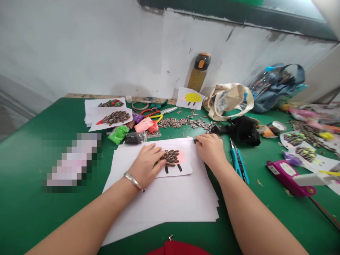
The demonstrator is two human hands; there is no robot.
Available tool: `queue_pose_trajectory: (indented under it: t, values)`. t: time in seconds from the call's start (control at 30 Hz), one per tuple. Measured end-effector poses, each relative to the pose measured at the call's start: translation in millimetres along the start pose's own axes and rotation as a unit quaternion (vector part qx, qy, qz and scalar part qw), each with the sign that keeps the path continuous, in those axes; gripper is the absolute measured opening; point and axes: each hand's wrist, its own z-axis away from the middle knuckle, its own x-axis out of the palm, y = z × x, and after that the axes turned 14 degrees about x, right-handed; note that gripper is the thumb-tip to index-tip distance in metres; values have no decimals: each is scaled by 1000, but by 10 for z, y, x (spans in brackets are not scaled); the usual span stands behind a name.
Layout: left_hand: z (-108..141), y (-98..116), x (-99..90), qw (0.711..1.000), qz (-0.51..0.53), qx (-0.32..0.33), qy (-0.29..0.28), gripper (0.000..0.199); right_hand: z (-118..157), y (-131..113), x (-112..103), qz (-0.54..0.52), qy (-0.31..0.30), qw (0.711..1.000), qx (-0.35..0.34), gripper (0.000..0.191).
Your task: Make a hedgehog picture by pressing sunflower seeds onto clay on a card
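My left hand point(147, 164) lies with fingers spread on the left part of a small white card point(186, 170). The card bears a hedgehog figure with a body of sunflower seeds point(171, 158), a pink round head point(181, 157) and two black legs. Under the card is a stack of white paper point(170, 202). At the stack's upper right edge, my right hand point(209, 148) has its thumb and index finger pinched together around a small dark bit, too small to name. A silver bracelet point(133, 180) circles the left wrist.
Bags of coloured clay point(118, 134), pliers and scissors point(168, 110) and loose seeds point(172, 123) lie behind the paper. A blue utility knife point(239, 163) and a magenta glue gun point(289, 177) are at right. Finished seed cards point(106, 122), a bottle point(198, 74) and bags point(230, 101) stand farther back.
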Motion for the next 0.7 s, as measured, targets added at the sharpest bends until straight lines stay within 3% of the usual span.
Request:
queue_pose_trajectory:
  t: [0.23, 0.47, 0.6, 0.7]
  values:
    - [25, -7, 25, 1000, 7, -23, -12, 34, -48, -23, 43, 0, -16, 1000, -6, 28]
    - [7, 17, 2, 1000, 5, -24, -18, 34, -44, -42, 17, -16, 8, 1000, -14, 29]
    - [-14, 44, -23, 1000, -1, -7, -9, 33, 20, -125, -101, -150, 62, 987, 3, 27]
    - [-13, 50, -26, 1000, -5, 0, 1, 33, 113, -207, -154, -257, 6, 966, -16, 25]
